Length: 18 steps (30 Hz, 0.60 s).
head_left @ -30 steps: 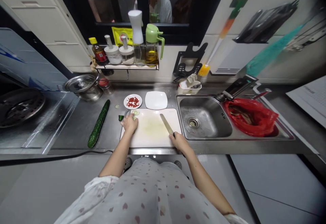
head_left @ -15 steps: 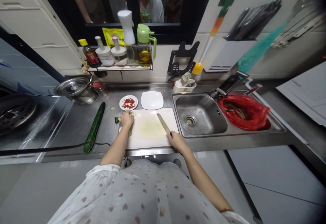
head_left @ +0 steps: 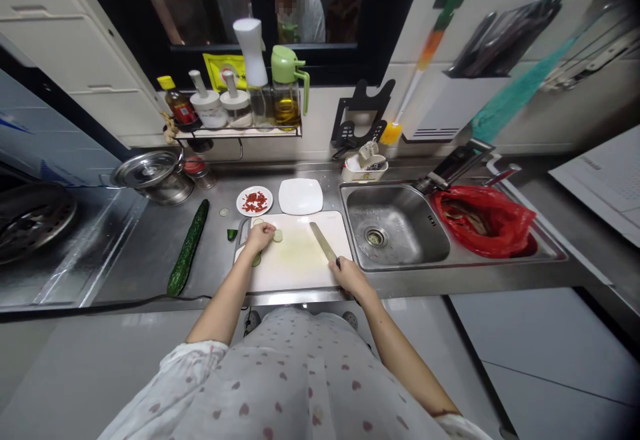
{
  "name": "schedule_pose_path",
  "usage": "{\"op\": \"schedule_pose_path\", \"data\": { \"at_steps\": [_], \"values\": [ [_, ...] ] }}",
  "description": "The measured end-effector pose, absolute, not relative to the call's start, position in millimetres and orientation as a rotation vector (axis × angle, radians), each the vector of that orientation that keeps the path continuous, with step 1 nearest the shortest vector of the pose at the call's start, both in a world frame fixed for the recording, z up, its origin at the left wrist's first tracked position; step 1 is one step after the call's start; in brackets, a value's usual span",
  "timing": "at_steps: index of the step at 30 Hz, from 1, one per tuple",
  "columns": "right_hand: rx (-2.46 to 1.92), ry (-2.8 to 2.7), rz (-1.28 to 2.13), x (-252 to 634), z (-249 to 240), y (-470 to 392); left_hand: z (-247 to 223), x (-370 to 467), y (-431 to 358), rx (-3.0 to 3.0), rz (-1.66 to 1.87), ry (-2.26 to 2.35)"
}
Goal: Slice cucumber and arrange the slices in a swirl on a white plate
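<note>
My left hand (head_left: 261,236) pinches a pale round cucumber slice (head_left: 278,235) over the left part of the white cutting board (head_left: 295,277). Other cucumber slices (head_left: 257,259) lie on the board, partly hidden under this hand and wrist. My right hand (head_left: 349,273) is closed round the dark handle of a knife (head_left: 323,241), whose blade rests on or just above the board's right side and points away from me. Off the board's left edge sit a green cucumber end (head_left: 232,234) and a small pale slice (head_left: 225,213).
A whole cucumber (head_left: 189,247) lies on the counter at left. Behind the board are a plate of chopped red pieces (head_left: 255,214) and a square white plate (head_left: 301,196). To the right are the sink (head_left: 400,227) and a red plastic bag (head_left: 485,223); a lidded pot (head_left: 150,177) stands back left.
My left hand has moved right from the board's left edge and now holds a cucumber slice. The right hand and knife stay nearly where they were.
</note>
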State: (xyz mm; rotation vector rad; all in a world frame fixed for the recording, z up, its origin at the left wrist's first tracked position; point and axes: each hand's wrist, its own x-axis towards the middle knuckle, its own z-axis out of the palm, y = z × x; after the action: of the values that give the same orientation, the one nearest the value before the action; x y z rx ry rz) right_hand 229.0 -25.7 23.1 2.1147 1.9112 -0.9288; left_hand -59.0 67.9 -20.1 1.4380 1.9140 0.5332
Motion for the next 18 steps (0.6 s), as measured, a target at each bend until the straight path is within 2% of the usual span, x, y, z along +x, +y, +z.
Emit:
{"op": "schedule_pose_path", "data": {
  "at_steps": [7, 18],
  "values": [
    [2.114, 1.905, -0.927, 228, 25, -26, -15, -46, 62, 1.607, 0.331, 1.672],
    [2.109, 1.901, -0.920, 229, 24, -26, -9, -27, 59, 1.840, 0.158, 1.630]
  ]
}}
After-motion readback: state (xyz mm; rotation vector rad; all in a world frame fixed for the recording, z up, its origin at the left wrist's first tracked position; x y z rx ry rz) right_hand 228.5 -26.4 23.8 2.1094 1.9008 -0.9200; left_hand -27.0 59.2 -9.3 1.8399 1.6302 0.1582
